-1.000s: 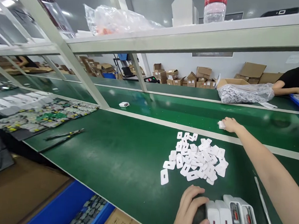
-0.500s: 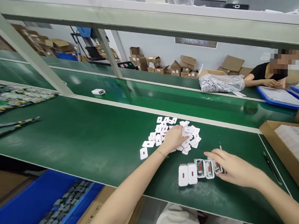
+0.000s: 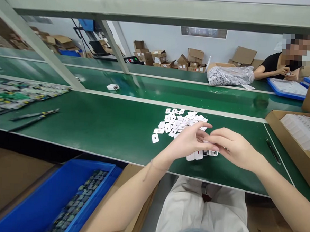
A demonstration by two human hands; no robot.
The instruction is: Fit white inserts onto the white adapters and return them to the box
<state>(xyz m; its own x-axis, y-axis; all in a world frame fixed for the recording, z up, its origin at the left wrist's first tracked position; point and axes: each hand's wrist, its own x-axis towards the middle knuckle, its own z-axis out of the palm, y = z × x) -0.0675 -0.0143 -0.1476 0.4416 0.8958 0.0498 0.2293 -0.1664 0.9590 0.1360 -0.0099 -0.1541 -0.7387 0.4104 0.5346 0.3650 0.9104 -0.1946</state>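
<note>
My left hand [image 3: 188, 140] and my right hand [image 3: 228, 146] meet above the green table [image 3: 112, 127]. The fingers of both curl round something small between them that I cannot make out. Below them stand white housings [image 3: 199, 155], a few closed with a white face and others open at the top, partly hidden by the hands. Behind my left hand lies a loose pile of small white cover plates [image 3: 179, 122], each with a slot. One plate [image 3: 155, 138] lies at the pile's near left edge.
Pliers [image 3: 38, 116] and circuit boards [image 3: 23, 95] lie at left, a black tool [image 3: 272, 150] at right beside a carton [image 3: 299, 137] of white trays. A white housing [image 3: 113, 87] sits on the belt. A blue bin [image 3: 49, 190] is below left. Across, a person handles something small.
My left hand has left the pile of plates and come to my right hand, which has risen from the row of housings. The whole view has tilted down.
</note>
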